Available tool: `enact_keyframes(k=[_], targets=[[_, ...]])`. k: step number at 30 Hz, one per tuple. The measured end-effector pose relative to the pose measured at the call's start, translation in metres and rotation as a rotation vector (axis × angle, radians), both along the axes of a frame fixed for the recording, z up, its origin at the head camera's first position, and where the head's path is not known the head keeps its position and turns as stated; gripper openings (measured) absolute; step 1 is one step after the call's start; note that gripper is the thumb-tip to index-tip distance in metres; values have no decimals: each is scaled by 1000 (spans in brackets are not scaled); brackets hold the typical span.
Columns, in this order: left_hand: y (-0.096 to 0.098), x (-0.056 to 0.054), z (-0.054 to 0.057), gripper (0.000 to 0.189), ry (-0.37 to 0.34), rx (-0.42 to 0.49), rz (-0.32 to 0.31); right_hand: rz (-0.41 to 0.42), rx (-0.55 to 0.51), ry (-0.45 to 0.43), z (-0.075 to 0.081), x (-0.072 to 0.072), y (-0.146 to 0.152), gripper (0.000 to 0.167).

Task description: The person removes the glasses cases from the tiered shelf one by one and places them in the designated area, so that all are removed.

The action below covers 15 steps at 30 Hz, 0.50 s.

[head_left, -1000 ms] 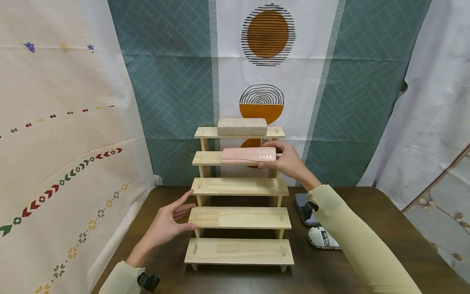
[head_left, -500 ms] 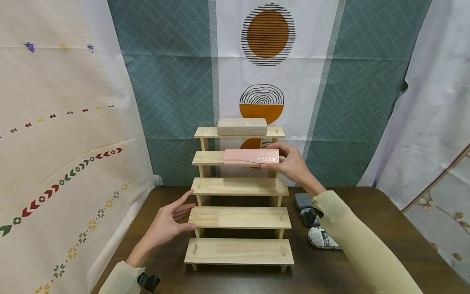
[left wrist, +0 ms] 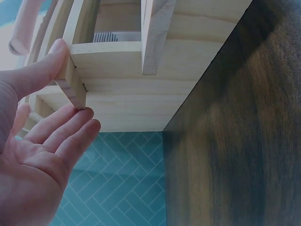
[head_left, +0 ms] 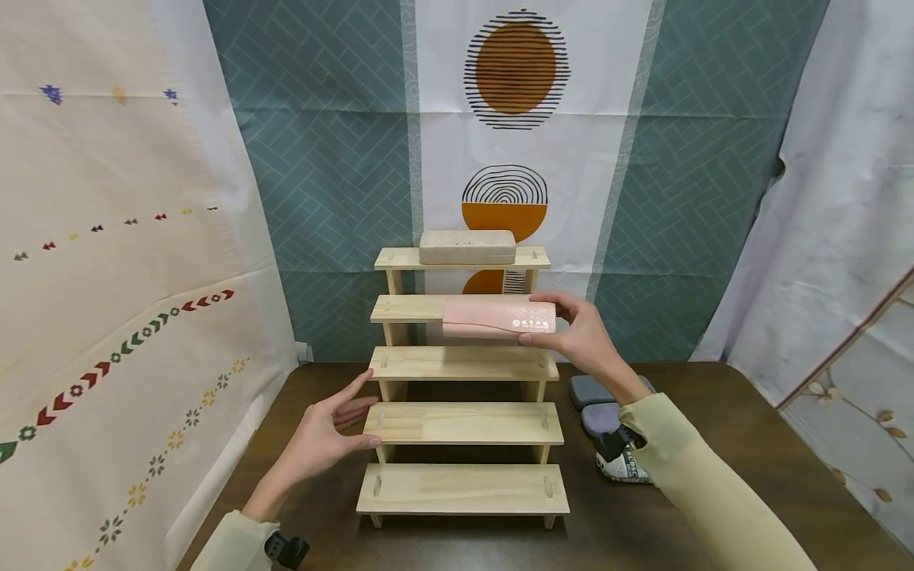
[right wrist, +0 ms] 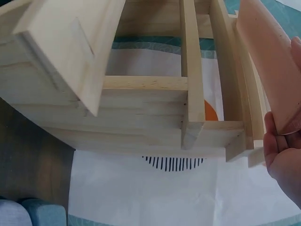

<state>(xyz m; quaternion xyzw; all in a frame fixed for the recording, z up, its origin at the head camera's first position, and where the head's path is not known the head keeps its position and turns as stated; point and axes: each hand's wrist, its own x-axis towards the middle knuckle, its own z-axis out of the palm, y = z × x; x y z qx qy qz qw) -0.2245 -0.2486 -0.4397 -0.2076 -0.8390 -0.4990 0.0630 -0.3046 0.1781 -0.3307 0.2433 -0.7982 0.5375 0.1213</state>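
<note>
My right hand [head_left: 587, 337] pinches the right end of a pink glasses case [head_left: 474, 319] with white lettering, thumb below and fingers behind. The case lies level in front of the second-highest board of a five-step wooden display stand [head_left: 464, 500], overlapping that board in the head view. In the right wrist view the pink case [right wrist: 268, 61] appears tilted beside the boards. My left hand [head_left: 324, 434] grips the left end of a lower board; the left wrist view shows thumb and fingertips on opposite edges of the board end [left wrist: 73, 87]. A beige glasses case [head_left: 467, 249] rests on the top board.
Right of the stand, on the dark wooden table [head_left: 721, 452], lie a grey case [head_left: 589, 392], a purplish case [head_left: 601, 419] and a newsprint-patterned case [head_left: 621, 469], partly behind my right wrist. Patterned cloths [head_left: 307, 198] hang close behind and at both sides.
My right hand has moved the pink glasses case to the right, slightly down and toward me, off the second-highest board. The left hand has kept its place on the stand.
</note>
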Motion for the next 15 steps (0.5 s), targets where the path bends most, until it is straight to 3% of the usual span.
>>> enact_keyframes(k=[15], targets=[[-1,-1,0,106,-9,2,2,-28,-12,-13,-16,23,28,60]])
